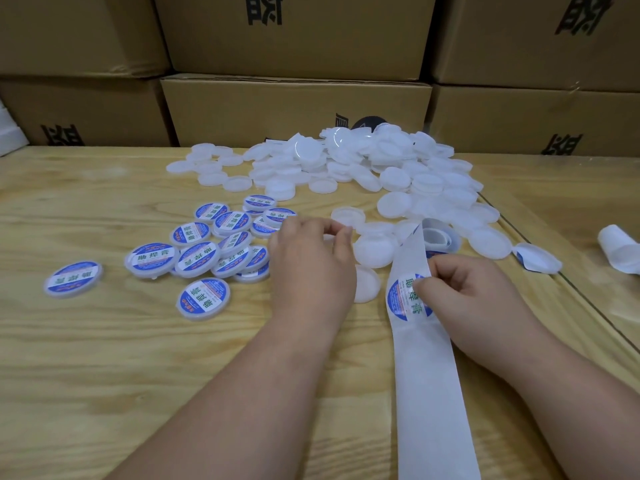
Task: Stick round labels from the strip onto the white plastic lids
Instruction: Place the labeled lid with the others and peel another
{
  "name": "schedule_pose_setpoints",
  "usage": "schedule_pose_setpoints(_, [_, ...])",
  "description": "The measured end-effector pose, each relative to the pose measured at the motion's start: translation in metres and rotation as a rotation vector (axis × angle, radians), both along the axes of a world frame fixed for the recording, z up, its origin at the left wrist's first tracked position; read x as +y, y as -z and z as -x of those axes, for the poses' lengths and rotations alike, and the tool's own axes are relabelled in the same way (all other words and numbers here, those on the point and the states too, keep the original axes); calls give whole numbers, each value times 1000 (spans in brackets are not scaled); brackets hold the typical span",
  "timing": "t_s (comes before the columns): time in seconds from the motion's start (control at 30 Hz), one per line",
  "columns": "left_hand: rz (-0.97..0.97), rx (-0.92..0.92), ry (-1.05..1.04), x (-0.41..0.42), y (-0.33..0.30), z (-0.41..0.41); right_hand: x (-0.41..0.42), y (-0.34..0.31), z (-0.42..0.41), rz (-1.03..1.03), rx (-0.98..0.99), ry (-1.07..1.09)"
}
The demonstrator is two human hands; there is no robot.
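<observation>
— Where did the strip (pixel 433 375) lie?

— Along the tabletop (pixel 104 375), running away from the body; the right hand (pixel 464 292) pinched the round label (pixel 403 299) on it.

— And the left hand (pixel 311 261)?

— Just left of it, fingertips pinched at a bare lid (pixel 372 247). Labelled lids (pixel 204 299) lay farther left — the unlabelled heap (pixel 363 161) beyond, before cardboard boxes (pixel 294 109).

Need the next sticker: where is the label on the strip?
Head view, right of centre: the label sits on the strip, pinched by the right hand.
</observation>
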State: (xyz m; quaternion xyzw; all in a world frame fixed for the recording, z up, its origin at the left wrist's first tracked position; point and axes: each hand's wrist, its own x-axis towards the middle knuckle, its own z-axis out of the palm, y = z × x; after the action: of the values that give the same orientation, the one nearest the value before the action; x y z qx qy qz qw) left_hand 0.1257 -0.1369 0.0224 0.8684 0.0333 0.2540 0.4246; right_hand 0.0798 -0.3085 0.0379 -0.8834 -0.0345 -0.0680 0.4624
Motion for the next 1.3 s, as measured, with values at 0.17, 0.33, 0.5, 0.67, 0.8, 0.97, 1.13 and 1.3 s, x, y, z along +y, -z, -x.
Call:
schedule_pose_setpoints(0.17, [214,-77,148,-2,-6,5,-2,7,-4,-120,-17,-4])
schedule_pose_setpoints(0.33, [505,-76,380,-9,-6,12,0,8,-4,-165,-50,-34])
schedule_pose_setpoints(0.5, [580,-59,509,-6,-6,15,0,8,-6,-172,-117,-34])
schedule_pose_setpoints(0.67, [275,-12,503,-10,-4,14,3,7,-7,-263,-117,-18])
schedule_pose_setpoints(0.8, [220,13,549,-11,-2,15,2,7,-7,-291,-105,13])
schedule_pose_setpoints(0.97, [209,-14,582,-12,-2,14,1,7,-8,-336,-68,42])
schedule_pose_setpoints(1.13, [79,-24,593,-11,-2,14,-2,5,-7,-375,-23,91])
schedule_pose_setpoints(1.3, [80,-19,581,-12,-3,15,-1,5,-8,-353,-15,124])
